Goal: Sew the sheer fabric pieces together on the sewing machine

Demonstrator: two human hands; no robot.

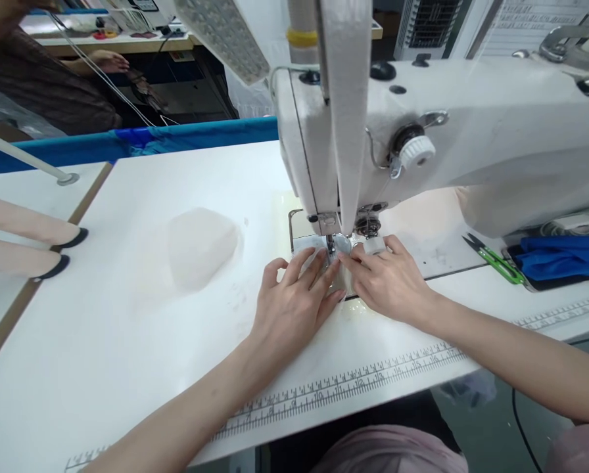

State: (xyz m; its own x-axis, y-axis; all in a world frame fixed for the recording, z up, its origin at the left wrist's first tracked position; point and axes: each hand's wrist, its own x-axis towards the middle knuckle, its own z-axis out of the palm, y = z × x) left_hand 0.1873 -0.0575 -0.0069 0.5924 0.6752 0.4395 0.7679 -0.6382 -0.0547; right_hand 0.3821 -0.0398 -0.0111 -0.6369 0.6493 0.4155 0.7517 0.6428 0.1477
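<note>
A white sewing machine (423,125) stands over the table, its presser foot (330,244) lowered close to the metal needle plate (299,223). Just left and in front of the foot, my left hand (292,299) lies with its fingers spread, the tips resting on a thin, pale piece that is mostly covered. My right hand (390,279) is at the foot's right side, thumb and forefinger drawn together and the other fingers curled. What it pinches is hidden and too small to make out. Both hands' fingertips nearly meet before the needle.
Green-handled thread snips (501,263) lie at right beside a blue cloth (565,256). A printed ruler (319,394) runs along the front edge. Two pale pink tubes with black ends (28,230) reach in from the left. Beyond the blue cloth edging (200,135), another person's hand (110,62) shows.
</note>
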